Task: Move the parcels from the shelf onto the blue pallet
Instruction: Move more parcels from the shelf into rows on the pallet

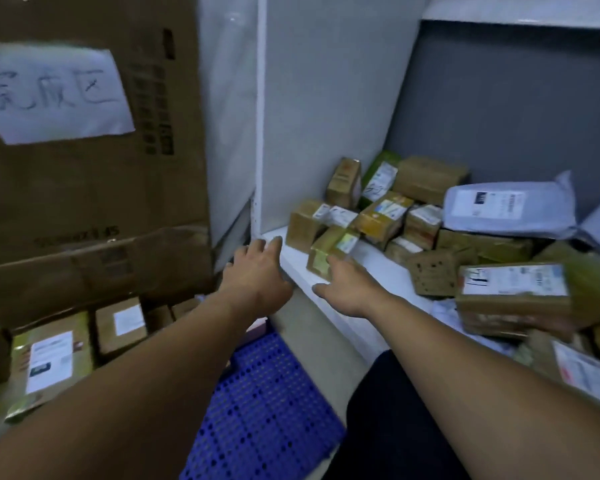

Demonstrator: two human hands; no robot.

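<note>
Several taped cardboard parcels and grey mailer bags lie piled on the white shelf [378, 268]. The nearest is a small brown parcel [329, 249] with a white label, close to the shelf's front edge. My right hand [347, 289] reaches to it with fingers spread, its fingertips at the parcel's near side. My left hand [257, 271] is open, just left of the shelf's corner and holding nothing. The blue pallet [264, 403] lies on the floor below, between my arms. Several parcels [51, 355] sit on the floor side at the lower left.
A tall cardboard box [94, 188] with a handwritten paper sign stands at the left. The shelf's white side panel [323, 109] rises behind my left hand. A big grey mailer [506, 206] tops the pile at the right. My dark trouser leg [395, 417] shows at the bottom.
</note>
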